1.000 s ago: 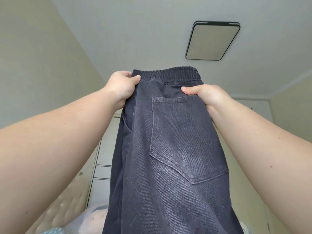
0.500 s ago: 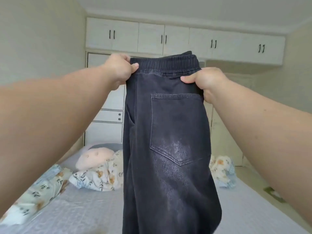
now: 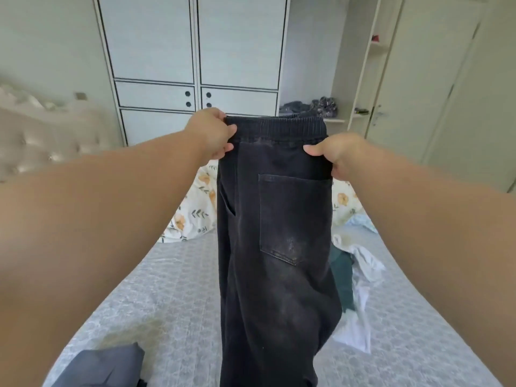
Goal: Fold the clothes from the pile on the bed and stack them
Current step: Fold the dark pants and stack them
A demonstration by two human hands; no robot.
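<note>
The bed point(image 3: 173, 297), under a pale grey quilted cover, fills the lower half of the frame, and both bare forearms reach in from the lower corners toward the centre. Between them, in the middle, hang the dark trousers point(image 3: 276, 275), held up by the elastic waistband with a back pocket facing the camera; the legs drop out of the bottom edge, so the hems are cut off. The left hand point(image 3: 212, 134), just left of centre, pinches the waistband's left end, thumb in front and fingers curled behind. The right hand point(image 3: 337, 155), right of centre and slightly lower, grips the band's right end the same way, thumb pointing inward over the cloth. A white wardrobe point(image 3: 192, 51) stands in the upper centre; to its right an open shelf point(image 3: 332, 120) carries a few dark bundles too small to make out. A padded headboard point(image 3: 47, 141) sits at the left edge. Floral bedding point(image 3: 195, 213) lies behind the trousers, partly hidden by them. At right centre a pile point(image 3: 360, 277) of white and teal clothes lies on the bed, half covered by the trousers. A grey garment point(image 3: 106, 367) is cut off at the lower left.
</note>
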